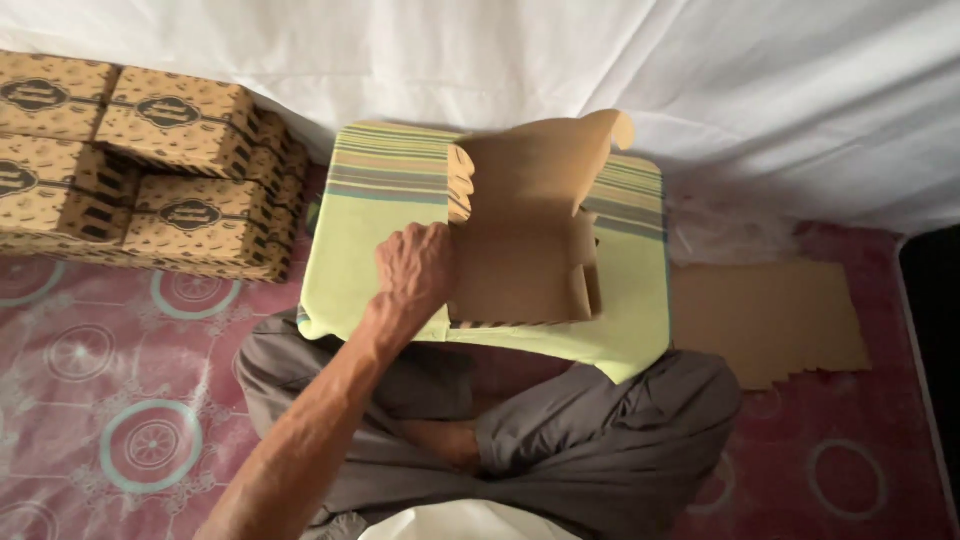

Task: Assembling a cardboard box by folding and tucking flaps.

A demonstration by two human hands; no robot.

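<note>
Seen from the head camera, a person sits cross-legged on a patterned red floor mat [120, 400], a green striped cushion [390, 200] resting against the knees. The left hand [415, 275] presses its fingers against the left wall of a half-folded brown cardboard box [525, 250] that lies on the cushion, its inside facing up and one curved flap raised at the far right corner. The grip looks closed over the box's left edge, though the fingertips are hidden behind the cardboard, so how tightly it holds cannot be told for certain. The right hand does not show in this view. A flat sheet of brown cardboard [770, 320] with a notched lower edge lies on the mat just to the right of the cushion. To the left, a stack of finished printed boxes [150, 170], brown with dark oval marks, stands near the cushion. White cloth [700, 90] hangs behind everything.
</note>
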